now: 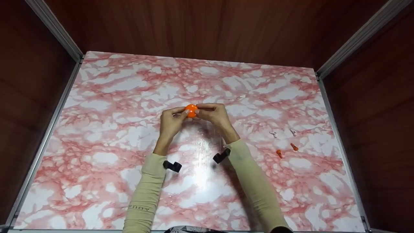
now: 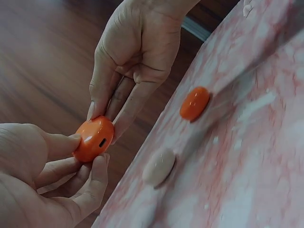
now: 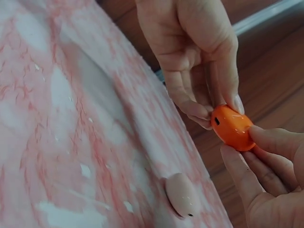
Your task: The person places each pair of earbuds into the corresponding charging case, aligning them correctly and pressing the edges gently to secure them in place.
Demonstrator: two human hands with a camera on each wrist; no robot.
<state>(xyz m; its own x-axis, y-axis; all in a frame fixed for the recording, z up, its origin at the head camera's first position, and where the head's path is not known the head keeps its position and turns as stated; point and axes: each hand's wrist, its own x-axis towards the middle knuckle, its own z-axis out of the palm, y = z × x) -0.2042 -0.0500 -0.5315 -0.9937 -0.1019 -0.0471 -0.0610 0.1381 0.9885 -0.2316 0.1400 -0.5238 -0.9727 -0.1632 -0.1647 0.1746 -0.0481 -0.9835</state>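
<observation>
A glossy orange earbud charging case is held up between both hands in front of the body. My left hand pinches its left side between thumb and fingers. On the other side my right hand grips it the same way. The left wrist view shows a small dark charging port on the held case. A second orange case and a white case lie on the table beyond the hands in that view. In the right wrist view the white case appears below the hands.
Two white earbuds and two orange earbuds lie on the right part of the marbled red-and-white table. Dark wood panels with metal frame strips enclose the table at the back and sides.
</observation>
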